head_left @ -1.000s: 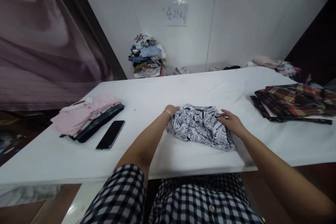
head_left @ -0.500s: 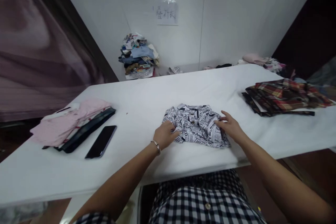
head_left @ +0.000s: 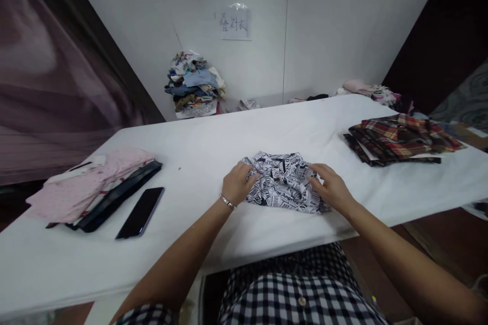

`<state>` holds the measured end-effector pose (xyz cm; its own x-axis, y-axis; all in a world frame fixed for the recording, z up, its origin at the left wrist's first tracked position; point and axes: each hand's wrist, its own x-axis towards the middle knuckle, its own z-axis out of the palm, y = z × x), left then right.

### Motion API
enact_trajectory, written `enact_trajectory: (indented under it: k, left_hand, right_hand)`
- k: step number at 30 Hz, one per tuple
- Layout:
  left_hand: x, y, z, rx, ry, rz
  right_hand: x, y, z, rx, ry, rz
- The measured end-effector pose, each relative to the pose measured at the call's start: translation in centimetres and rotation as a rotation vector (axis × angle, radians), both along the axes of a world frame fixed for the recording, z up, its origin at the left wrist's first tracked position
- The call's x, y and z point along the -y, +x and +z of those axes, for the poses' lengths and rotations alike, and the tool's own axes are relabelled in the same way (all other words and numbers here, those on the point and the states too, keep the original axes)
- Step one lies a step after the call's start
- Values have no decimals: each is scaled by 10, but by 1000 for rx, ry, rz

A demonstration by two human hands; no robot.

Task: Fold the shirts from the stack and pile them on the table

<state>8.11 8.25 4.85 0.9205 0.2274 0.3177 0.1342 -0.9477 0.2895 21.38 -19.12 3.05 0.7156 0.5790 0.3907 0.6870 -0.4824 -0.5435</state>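
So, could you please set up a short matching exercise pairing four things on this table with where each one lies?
Things:
1. newsprint-pattern garment
2. black phone
3. plaid garment
4. pink clothes

Places:
A. far right side of the white table
B. far left, stacked on a dark item
C. centre, between the left hand and right hand
D. flat on the table, just right of the pink stack

Pairs: 1-C, 2-D, 3-A, 4-B
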Motion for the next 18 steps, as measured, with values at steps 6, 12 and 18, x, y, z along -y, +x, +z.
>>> enact_trajectory:
  k: [6, 12, 18]
  left_hand:
    - [26, 18, -10, -19, 188, -379]
    - [23, 6, -16, 98, 261, -501]
    - [18, -14, -27, -14, 206, -625]
  right_hand:
    - [-35, -20, 5, 232, -193, 248]
    - [-35, -30, -6, 405, -254, 303]
    - [-27, -51, -25, 336, -249, 436]
